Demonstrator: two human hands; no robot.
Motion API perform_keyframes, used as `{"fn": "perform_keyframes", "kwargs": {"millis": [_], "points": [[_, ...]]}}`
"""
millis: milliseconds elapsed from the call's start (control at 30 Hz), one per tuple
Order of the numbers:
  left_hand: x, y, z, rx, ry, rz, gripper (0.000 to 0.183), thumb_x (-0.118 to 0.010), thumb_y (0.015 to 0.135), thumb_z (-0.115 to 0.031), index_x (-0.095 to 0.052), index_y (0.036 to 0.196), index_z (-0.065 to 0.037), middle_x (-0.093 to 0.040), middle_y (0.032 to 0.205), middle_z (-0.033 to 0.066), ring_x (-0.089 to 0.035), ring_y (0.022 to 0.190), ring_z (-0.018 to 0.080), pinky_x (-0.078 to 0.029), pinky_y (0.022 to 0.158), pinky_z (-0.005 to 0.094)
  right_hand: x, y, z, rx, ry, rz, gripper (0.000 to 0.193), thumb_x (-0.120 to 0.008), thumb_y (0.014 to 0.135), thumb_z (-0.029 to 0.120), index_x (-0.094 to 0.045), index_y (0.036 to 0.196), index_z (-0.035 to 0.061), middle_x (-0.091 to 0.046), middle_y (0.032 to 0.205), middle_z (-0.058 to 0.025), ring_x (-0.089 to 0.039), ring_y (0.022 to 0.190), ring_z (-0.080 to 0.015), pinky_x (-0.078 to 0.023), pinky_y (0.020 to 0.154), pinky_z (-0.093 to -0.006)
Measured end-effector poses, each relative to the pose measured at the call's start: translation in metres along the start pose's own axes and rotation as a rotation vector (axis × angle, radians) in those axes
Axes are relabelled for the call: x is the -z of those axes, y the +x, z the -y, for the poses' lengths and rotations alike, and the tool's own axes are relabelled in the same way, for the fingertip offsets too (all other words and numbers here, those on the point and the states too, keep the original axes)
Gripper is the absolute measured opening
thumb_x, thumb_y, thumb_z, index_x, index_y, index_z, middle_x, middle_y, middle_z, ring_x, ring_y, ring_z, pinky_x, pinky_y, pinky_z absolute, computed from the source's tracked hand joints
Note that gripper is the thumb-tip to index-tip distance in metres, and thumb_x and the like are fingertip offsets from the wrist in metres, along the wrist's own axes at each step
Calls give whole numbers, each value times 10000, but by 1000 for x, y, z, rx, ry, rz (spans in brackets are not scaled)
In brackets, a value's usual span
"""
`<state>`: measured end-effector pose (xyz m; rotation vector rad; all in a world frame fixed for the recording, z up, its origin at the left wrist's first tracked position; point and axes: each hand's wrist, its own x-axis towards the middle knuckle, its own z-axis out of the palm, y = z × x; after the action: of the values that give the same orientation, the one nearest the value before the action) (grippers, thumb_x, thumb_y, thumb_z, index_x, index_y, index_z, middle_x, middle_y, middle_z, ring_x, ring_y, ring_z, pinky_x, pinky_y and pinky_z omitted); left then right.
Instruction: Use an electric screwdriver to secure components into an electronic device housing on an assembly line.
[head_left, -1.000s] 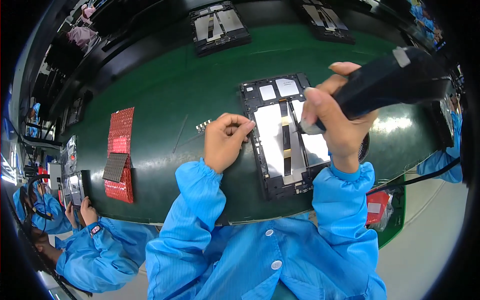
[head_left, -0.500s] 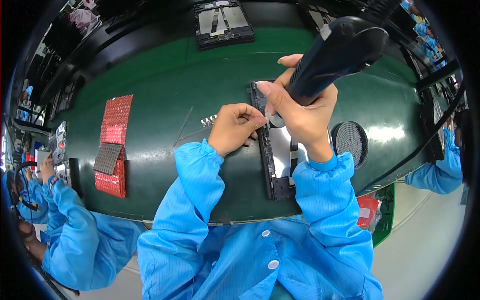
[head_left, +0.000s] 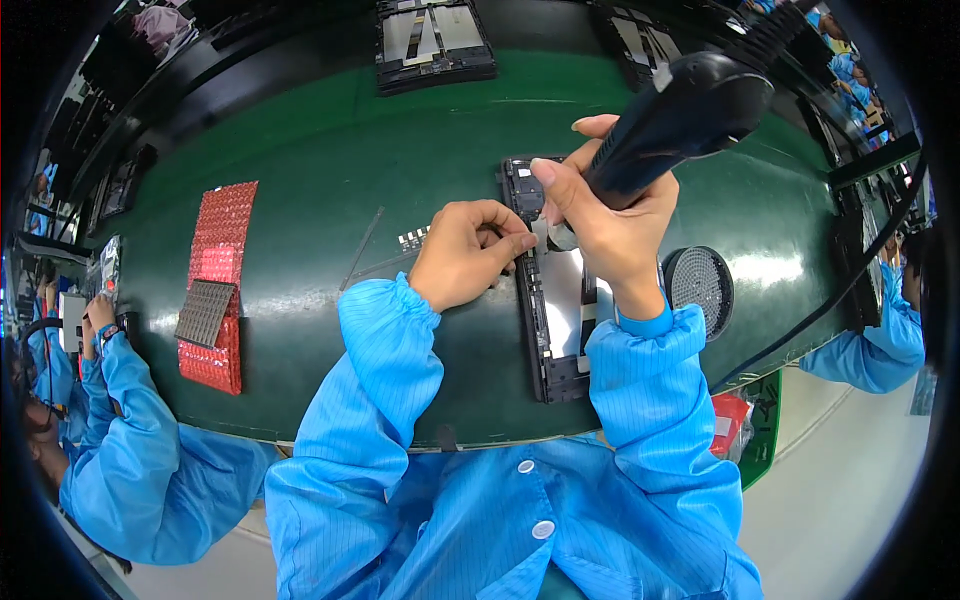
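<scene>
My right hand point(head_left: 625, 235) is wrapped round a black hot-air gun point(head_left: 680, 120), tilted with its metal nozzle down by an opened tablet-like device point(head_left: 540, 340). The device lies flat with a black frame and a silver inner panel, partly covered by my right hand and sleeve. At the frame's left edge my left hand point(head_left: 465, 250) is closed, thumb and forefinger pinched together. Whatever lies between those fingertips is too small to make out. Just left of that hand is a strip of small pale pieces point(head_left: 412, 239), with thin dark strips point(head_left: 362, 248) on the green table.
A round black dish point(head_left: 700, 290) stands right of the device. Red bubble wrap point(head_left: 218, 250) with a grey gridded sheet point(head_left: 206, 312) lies at left. Another opened device point(head_left: 435, 45) is at the back. A black cable point(head_left: 800, 330) crosses the right side. A co-worker's sleeve point(head_left: 160, 400) is at left.
The view has shifted slightly. The hot-air gun is tilted a little differently, its nozzle still beside the device's left edge. My left hand keeps its pinch at the frame.
</scene>
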<state>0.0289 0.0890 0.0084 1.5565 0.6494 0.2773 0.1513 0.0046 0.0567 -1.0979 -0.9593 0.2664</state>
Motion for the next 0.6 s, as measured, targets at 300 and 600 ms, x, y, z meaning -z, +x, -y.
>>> {"fn": "perform_keyframes", "kwargs": {"millis": [300, 600], "points": [[-4, 3, 1, -117, 138, -53, 144, -717, 767, -103, -651, 781, 24, -628, 645, 60, -567, 567, 90, -454, 516, 261, -3, 1, 11, 14, 23, 59, 369, -687, 760, -79, -494, 1073, -51, -608, 642, -59, -572, 520, -106, -461, 502, -236], [-6, 1, 1, 10, 6, -136, 96, -692, 755, -22, -618, 749, 40, -631, 654, 71, -587, 556, 98, -480, 468, 238, -10, 1, 0, 27, 7, 118, 366, -685, 766, -77, -495, 1078, -45, -597, 635, -50, -558, 510, -100, -454, 485, -234]]}}
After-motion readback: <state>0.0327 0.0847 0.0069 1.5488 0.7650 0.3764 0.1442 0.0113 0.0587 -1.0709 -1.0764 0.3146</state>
